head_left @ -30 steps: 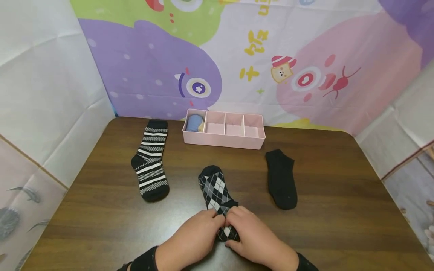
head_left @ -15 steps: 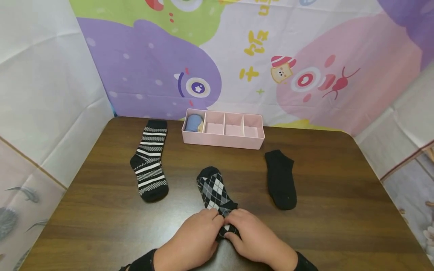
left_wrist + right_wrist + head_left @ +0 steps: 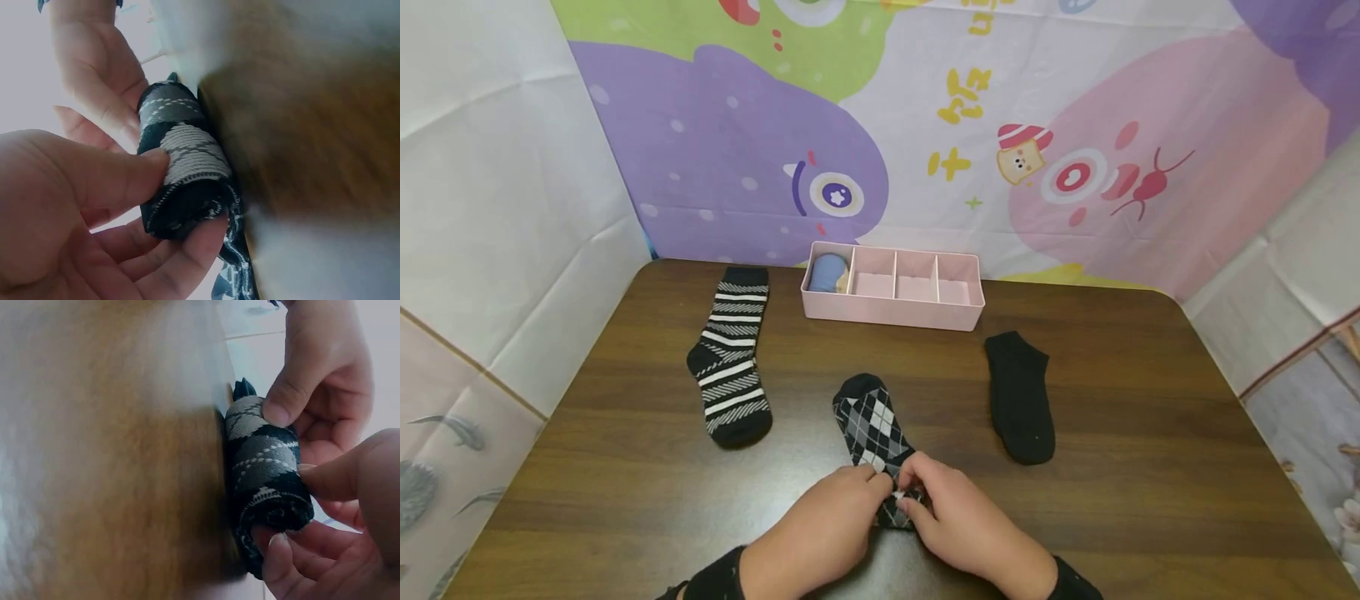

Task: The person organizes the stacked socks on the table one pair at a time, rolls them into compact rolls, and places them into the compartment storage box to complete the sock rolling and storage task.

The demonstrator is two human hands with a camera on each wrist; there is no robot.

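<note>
An argyle sock in black, grey and white (image 3: 872, 425) lies in front of me, toe pointing away. Its near end is coiled into a roll (image 3: 194, 150). My left hand (image 3: 823, 529) pinches one end of this roll, thumb on top and fingers beneath, as the left wrist view shows. At the opposite end, my right hand (image 3: 966, 521) holds the roll between thumb and fingers, with a fingertip at the coil's open side in the right wrist view. The part of the sock under both hands is partly hidden in the head view.
A striped black-and-white sock (image 3: 733, 358) lies at the left, and a plain black sock (image 3: 1021, 400) at the right. Behind them stands a pink divided box (image 3: 891, 311), with a blue rolled item (image 3: 828, 273) in its left compartment. A printed cloth (image 3: 730, 150) hangs behind the table.
The argyle sock's toe end has drawn slightly nearer to me. My right hand's thumb and fingers have shifted on the roll and spread a little; the left hand has barely moved.
</note>
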